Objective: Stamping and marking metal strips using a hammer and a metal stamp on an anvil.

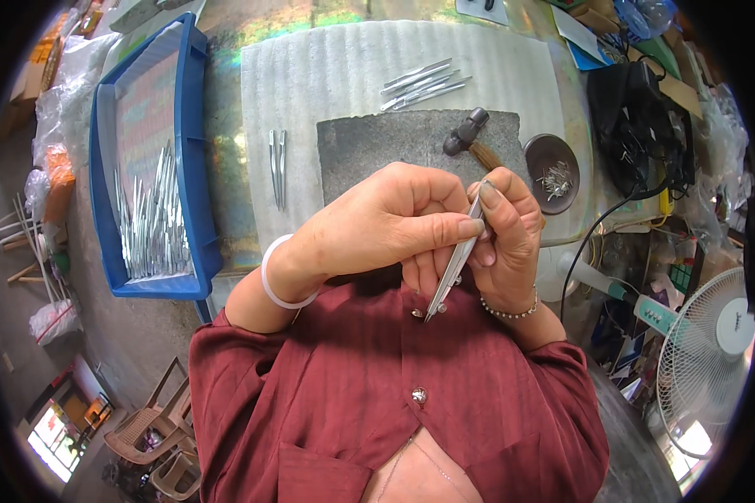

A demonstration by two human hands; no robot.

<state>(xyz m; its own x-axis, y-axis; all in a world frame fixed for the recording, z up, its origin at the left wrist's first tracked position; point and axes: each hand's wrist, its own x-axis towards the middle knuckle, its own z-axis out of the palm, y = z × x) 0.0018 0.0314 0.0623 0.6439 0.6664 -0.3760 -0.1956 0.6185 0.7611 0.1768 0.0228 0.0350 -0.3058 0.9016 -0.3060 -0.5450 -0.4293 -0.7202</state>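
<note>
Cluttered with workshop odds and ends, the desk (226, 126) carries a white foam mat (327, 75), and close above the person's red shirt (377, 394) both hands meet at the centre of the frame around one slim metal tweezer piece (455, 267). The left hand (377, 226) pinches its upper part between thumb and forefinger, fingers (445, 228) closed narrow on the metal; the right hand (505, 239) curls about the top end, fingers also shut on it, seemingly to steady the piece for a close look. Its pointed end hangs down toward the shirt buttons. Just beyond the hands lies a dark stone slab (369, 151) with a small hammer (468, 132) on it, handy for striking. Right of that sits a round dish (552, 159) of tiny pins. More finished pieces (424, 84) lie at the upper centre, a pair (277, 168) left of the slab, and a blue tray (195, 151) at the left holds many blanks (151, 226).
</note>
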